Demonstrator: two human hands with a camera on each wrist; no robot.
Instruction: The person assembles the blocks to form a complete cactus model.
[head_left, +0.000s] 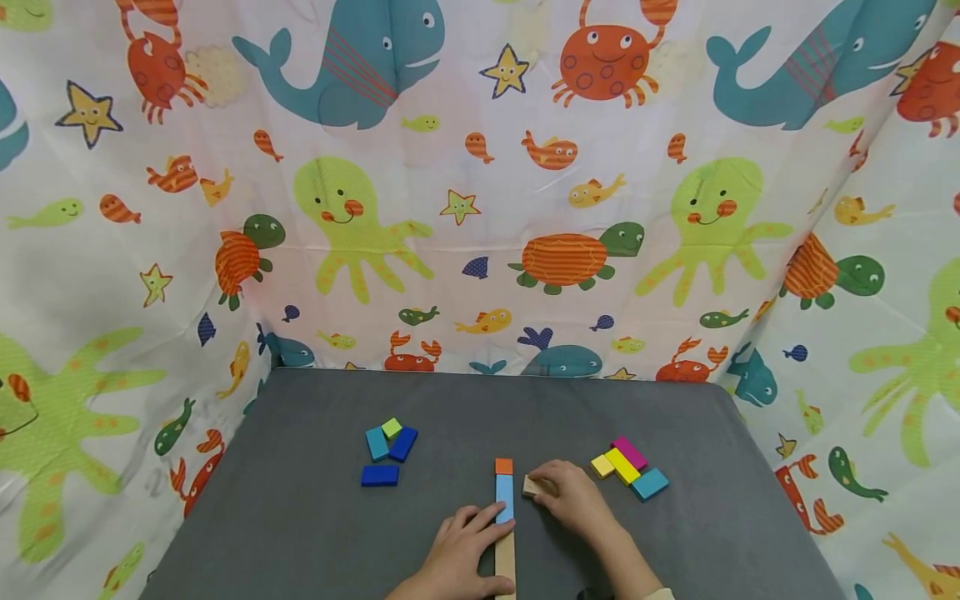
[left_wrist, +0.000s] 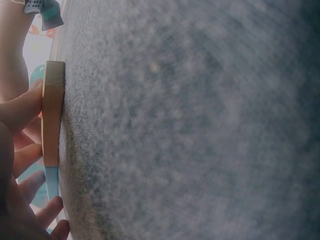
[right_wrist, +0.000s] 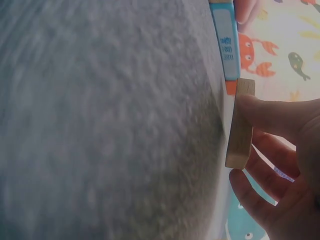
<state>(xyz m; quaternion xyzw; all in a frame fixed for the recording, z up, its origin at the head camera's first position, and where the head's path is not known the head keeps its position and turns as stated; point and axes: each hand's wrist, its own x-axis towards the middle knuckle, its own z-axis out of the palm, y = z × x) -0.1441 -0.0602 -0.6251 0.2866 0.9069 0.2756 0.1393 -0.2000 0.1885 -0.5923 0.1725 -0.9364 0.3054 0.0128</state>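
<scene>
A straight row lies on the grey table, made of an orange block point(head_left: 504, 466), a light blue block point(head_left: 505, 487) and a long plain wooden block point(head_left: 506, 554). My left hand point(head_left: 461, 554) rests along the row with fingers spread, fingertips touching the light blue block and the thumb on the wooden one. Right of the row, my right hand point(head_left: 573, 498) pinches a small wooden block point(right_wrist: 241, 125) between thumb and fingers, a short gap away from the row. In the right wrist view, dark printed marks show on the light blue block's side.
Left on the table point(head_left: 315, 533) lie a teal block point(head_left: 377, 443), a green block point(head_left: 392, 428) and two dark blue blocks point(head_left: 380, 476). To the right, a magenta block point(head_left: 630, 452), yellow blocks point(head_left: 622, 466) and another teal block point(head_left: 649, 484) touch. A patterned curtain point(head_left: 480, 317) hangs behind.
</scene>
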